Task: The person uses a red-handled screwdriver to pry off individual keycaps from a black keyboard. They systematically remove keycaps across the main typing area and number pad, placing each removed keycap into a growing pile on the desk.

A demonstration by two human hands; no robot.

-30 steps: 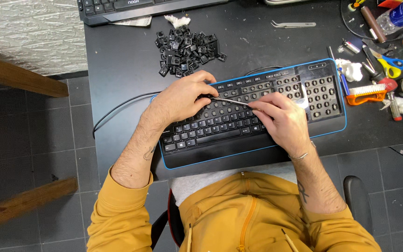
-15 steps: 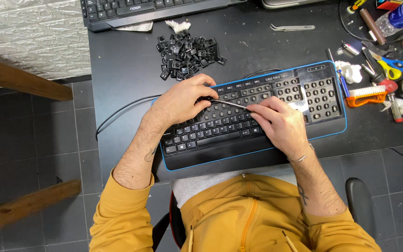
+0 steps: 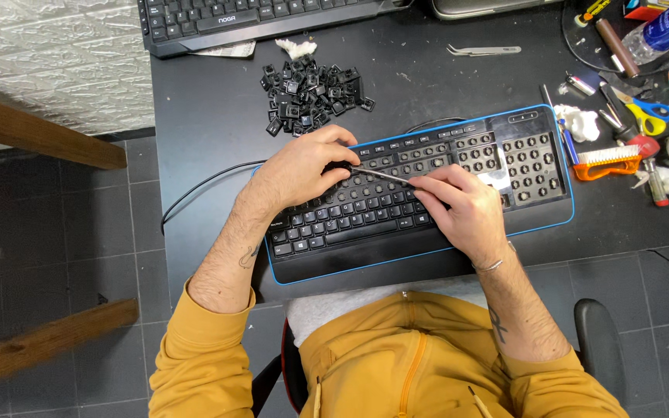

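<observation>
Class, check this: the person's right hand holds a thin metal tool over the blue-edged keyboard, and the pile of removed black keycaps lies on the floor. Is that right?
Not quite. The head view shows the pile of keycaps on the dark desk, above the blue-edged keyboard, not on the floor. The right hand does hold the thin metal tool over it.

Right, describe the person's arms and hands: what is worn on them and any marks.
Both arms wear mustard-yellow sleeves pushed up toward the elbows, leaving the forearms bare. The left sleeve bunches below the elbow; the right sleeve does the same. The left hand is bare, with a small dark tattoo on its forearm. The right hand has a thin silver bracelet at the wrist and a dark tattoo further up.
</observation>
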